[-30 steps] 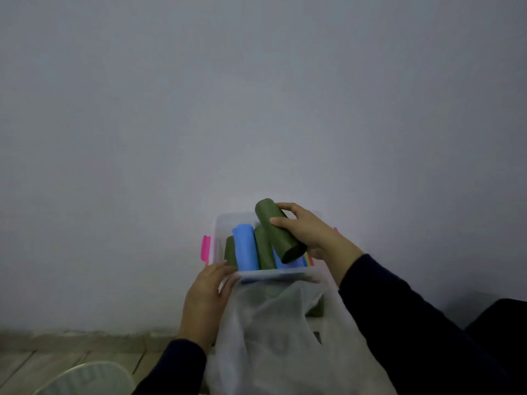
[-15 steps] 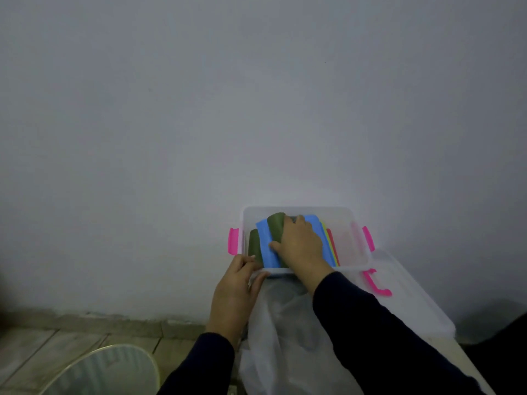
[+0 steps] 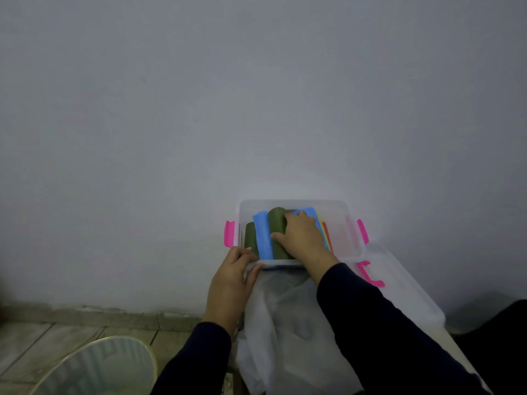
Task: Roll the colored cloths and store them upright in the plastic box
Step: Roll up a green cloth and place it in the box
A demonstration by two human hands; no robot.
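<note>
A clear plastic box (image 3: 346, 238) with pink side latches stands against the wall. Inside it sit rolled cloths side by side: a dark green roll at the left (image 3: 250, 238), a blue roll (image 3: 263, 236), another green roll (image 3: 277, 228), and blue, yellow and red cloths at the right. My right hand (image 3: 302, 238) lies flat over the rolls, pressing on the middle green roll. My left hand (image 3: 232, 283) grips the box's near left corner.
A translucent plastic bag (image 3: 288, 323) with cloth inside lies in front of the box. The box's clear lid with a pink handle (image 3: 399, 283) rests to the right. A round bin (image 3: 97, 366) stands on the floor at lower left.
My right hand carried a green roll down into the box and now presses it among the others. The view shifted, so the box sits further right.
</note>
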